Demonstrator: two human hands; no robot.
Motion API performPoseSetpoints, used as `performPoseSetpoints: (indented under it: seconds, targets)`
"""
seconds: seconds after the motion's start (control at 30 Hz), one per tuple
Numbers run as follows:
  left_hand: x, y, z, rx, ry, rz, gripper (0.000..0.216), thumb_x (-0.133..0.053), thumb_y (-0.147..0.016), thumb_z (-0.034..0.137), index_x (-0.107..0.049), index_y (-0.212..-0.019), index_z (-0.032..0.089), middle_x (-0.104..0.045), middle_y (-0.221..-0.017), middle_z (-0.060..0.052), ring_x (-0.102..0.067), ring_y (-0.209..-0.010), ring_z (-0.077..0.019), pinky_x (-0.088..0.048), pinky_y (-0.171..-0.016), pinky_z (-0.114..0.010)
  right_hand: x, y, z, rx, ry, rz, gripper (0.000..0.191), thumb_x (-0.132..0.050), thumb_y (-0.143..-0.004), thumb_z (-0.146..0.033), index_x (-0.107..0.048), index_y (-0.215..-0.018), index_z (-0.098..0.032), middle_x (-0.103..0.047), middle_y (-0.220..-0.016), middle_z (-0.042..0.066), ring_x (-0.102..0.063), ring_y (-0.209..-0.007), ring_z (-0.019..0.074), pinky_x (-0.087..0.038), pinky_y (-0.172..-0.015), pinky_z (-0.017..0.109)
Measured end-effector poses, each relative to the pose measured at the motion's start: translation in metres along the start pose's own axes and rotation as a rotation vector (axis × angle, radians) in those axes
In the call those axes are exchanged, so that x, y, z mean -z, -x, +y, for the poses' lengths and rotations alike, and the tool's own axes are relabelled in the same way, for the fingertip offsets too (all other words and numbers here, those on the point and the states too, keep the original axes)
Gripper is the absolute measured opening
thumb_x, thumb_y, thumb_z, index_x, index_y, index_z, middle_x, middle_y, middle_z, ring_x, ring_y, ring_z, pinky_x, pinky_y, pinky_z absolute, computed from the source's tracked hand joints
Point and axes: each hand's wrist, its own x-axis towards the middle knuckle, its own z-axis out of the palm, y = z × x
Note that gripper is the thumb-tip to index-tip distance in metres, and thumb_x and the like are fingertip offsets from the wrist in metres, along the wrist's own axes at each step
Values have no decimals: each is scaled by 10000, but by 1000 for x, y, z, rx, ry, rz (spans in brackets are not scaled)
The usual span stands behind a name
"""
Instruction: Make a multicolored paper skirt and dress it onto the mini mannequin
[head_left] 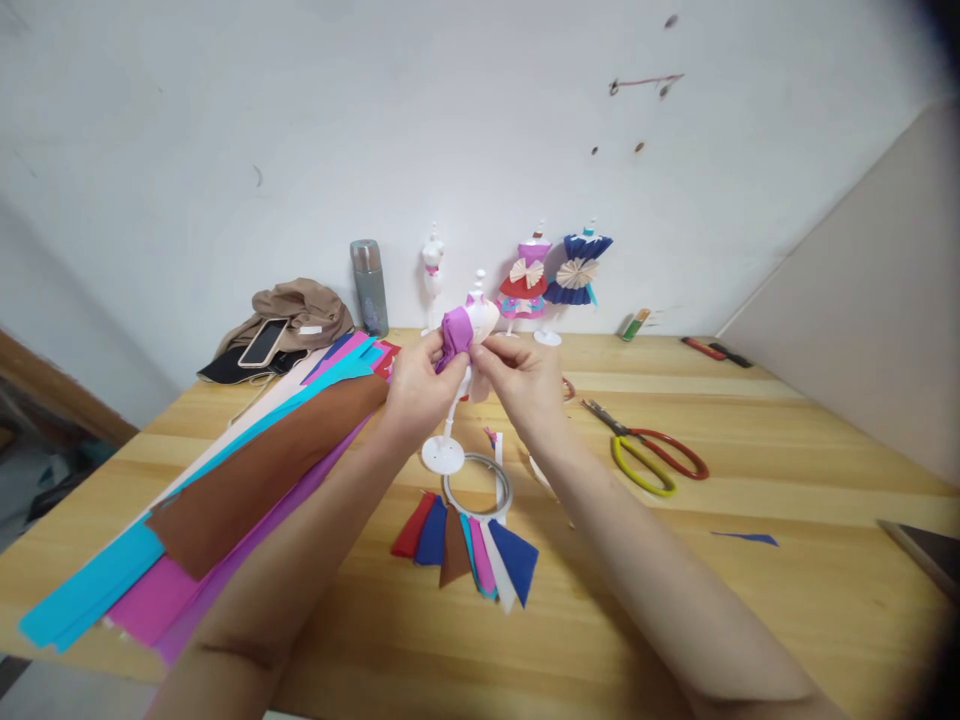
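Note:
My left hand (415,388) and my right hand (517,378) meet above the middle of the wooden table (787,450). Both pinch a piece of purple crepe paper (455,336) against the torso of a small white mannequin (480,312). The mannequin leans on its thin stand, whose round base (442,455) rests on the table. Just in front of the base lies a white ring (480,487) with several coloured paper strips (469,548) fanned from it.
Long sheets of coloured paper (225,500) lie at the left. Scissors (649,452) lie to the right. At the back wall stand a grey bottle (369,286), a bare mannequin (433,272) and two dressed mannequins (555,275). A phone (263,342) rests on bundled cloth.

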Motion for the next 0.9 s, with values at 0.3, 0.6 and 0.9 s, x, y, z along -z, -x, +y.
performPoseSetpoints:
  seconds: [0.3,0.6,0.9]
  targets:
    - [0,1,-3,-16,-75,36,121,-586,-791,187,-668,-869,144,-660,-729,-21,-633,-742,-181,-509,-744,-285,-2,9,-14,41,152,-66,294,-497,-861,-357,-517,-606,-211,-522,-628,6,-484,-659,165,-366,-603,284]
    - [-3,9,5,-86,-306,68,155,-551,-837,223,-659,-928,160,-667,-746,-24,-587,-718,-178,-466,-668,-279,0,3,-2,-6,47,-19,287,-565,-822,-374,-578,-589,-206,-542,-585,-7,-505,-609,159,-376,-582,278]
    - [16,-2,13,14,15,-236,212,-475,-800,159,-670,-882,145,-638,-723,-20,-602,-700,-169,-482,-642,-263,1,2,0,27,43,11,239,-580,-828,-338,-681,-680,-180,-542,-584,-19,-474,-569,138,-356,-554,269]
